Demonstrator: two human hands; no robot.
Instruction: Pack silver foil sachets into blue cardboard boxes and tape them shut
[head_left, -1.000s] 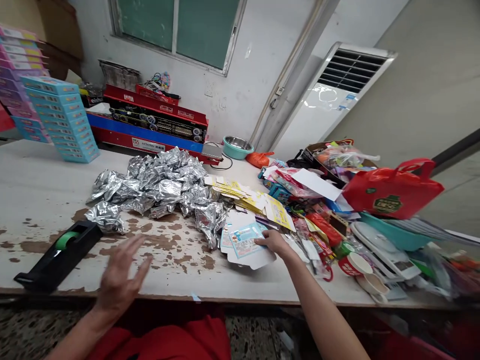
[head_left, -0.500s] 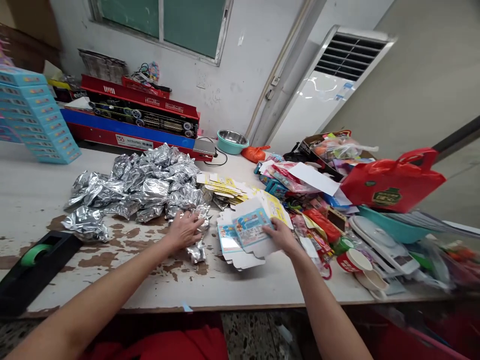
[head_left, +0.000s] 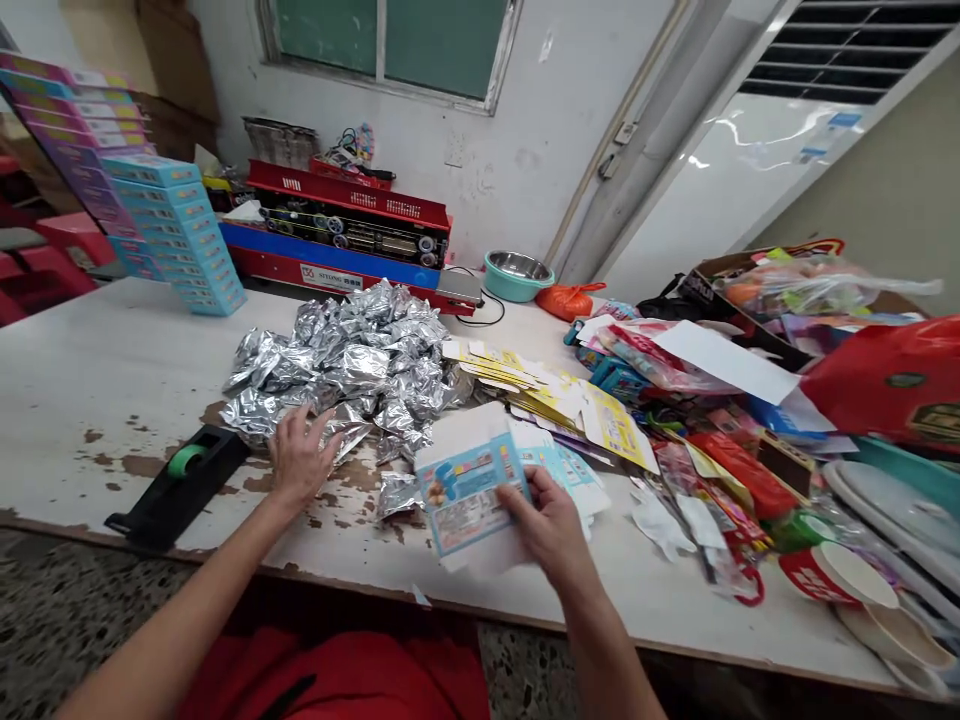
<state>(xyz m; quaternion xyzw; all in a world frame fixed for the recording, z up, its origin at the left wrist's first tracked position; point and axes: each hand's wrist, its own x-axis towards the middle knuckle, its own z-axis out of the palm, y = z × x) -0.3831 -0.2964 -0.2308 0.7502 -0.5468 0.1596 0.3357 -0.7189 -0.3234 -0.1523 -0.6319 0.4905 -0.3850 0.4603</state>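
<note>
My right hand (head_left: 553,525) grips a flat, unfolded blue-and-white printed carton (head_left: 469,500), thumb on its printed face. More blue-and-white flat cartons (head_left: 576,470) lie on the table just behind that hand. My left hand (head_left: 301,455) rests at the near edge of a heap of crumpled silver foil packets (head_left: 365,367), its fingers spread and touching the foil. Whether a packet lies under the palm is hidden. One foil packet (head_left: 400,494) sits apart, close to the held carton's left edge.
A black tape dispenser (head_left: 180,485) stands left of my left hand. Yellow flat cartons (head_left: 551,395) lie behind the blue ones. A red-and-blue machine (head_left: 337,235) and stacked blue boxes (head_left: 176,235) are at the back. Mixed clutter, including a paper cup (head_left: 832,575), covers the right side.
The view has swung left. My left hand has moved left along the foil heap. My right hand has brought its carton away from the other blue cartons, nearer to me.
</note>
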